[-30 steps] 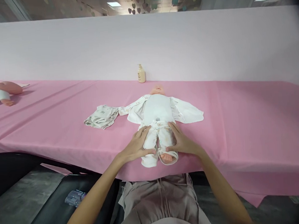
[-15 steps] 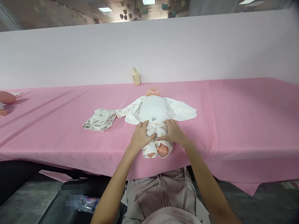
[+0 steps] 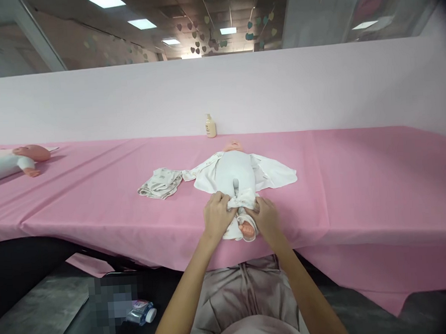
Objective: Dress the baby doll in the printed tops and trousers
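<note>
Squarely between both gripping hands (image 3: 217,217) (image 3: 267,217) lie the bunched white pants (image 3: 242,200).

Seemingly a childcare training room, baby doll (image 3: 233,166) and second doll (image 3: 0,168) on pink-draped table (image 3: 363,178), heart garlands (image 3: 249,36)

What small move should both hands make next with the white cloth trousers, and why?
Probably ease the white cloth trousers farther toward the pinkish foot: the left hand and right hand grip the bunched waistband, which sits lower on the pale-bodied doll than a second ago.
</note>
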`<state>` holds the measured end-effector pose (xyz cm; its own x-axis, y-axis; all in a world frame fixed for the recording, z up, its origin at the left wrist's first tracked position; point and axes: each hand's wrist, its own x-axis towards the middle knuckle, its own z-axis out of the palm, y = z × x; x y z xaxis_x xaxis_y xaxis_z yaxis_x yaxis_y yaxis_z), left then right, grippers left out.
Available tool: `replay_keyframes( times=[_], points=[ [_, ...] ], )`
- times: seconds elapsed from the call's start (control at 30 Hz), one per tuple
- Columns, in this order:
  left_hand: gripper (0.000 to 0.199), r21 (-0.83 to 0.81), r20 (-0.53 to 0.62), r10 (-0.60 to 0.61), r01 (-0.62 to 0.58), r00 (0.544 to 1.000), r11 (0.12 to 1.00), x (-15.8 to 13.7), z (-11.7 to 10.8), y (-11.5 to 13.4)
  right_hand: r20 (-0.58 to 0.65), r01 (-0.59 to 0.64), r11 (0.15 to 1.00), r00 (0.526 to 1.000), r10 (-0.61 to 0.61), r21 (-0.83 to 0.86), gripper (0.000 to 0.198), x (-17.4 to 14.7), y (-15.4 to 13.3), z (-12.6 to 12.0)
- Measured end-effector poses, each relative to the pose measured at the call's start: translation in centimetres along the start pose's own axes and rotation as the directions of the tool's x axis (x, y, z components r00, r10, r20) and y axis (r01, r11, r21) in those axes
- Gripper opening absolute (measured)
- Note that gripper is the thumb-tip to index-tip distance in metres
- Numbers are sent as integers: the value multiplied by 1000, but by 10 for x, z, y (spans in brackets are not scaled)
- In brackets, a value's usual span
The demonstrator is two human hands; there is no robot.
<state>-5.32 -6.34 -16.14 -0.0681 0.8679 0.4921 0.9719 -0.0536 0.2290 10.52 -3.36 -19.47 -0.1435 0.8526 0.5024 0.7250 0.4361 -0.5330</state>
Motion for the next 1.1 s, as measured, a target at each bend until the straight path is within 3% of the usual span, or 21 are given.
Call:
replay_keyframes(
  times=[0.13,0.3,0.37,0.43,0.57,0.7,0.83,0.93,1.03,1.1],
  points=[
    [20,-223,-50,63,-73,997,972,-18,1,-4,72,20,985,997,-33,169,34,-20,5,-12],
    [65,-543,26,134,-99,991,834,-52,2,-19,240,31,946,964,-113,322,80,-34,6,-26],
    [89,-538,81,158,-90,984,838,-61,1,-21,257,47,940,956,-140,337,97,-33,7,-25],
    [102,-470,103,137,-73,985,879,-63,-2,-19,268,12,922,955,-125,387,97,-31,8,-23],
    [92,-253,43,168,-152,985,956,-51,-12,-13,231,-71,880,972,-44,469,77,-31,6,-20],
    [71,-98,61,281,-274,958,957,-42,-25,-14,124,-7,928,991,-42,372,44,-38,1,-17],
    [45,-123,97,322,-309,942,943,-47,-28,-17,-177,158,963,977,-120,220,28,-46,-2,-9],
    [34,-160,8,346,-341,938,927,-53,-25,-15,-411,310,943,881,-236,122,10,-49,-3,-2],
    [27,-95,-163,358,-376,919,922,-58,-18,-13,-539,443,896,762,-358,31,18,-46,-4,3],
    [23,-7,-293,357,-375,887,927,-61,-12,-12,-581,477,879,712,-395,-13,19,-46,-4,5]
  ],
)
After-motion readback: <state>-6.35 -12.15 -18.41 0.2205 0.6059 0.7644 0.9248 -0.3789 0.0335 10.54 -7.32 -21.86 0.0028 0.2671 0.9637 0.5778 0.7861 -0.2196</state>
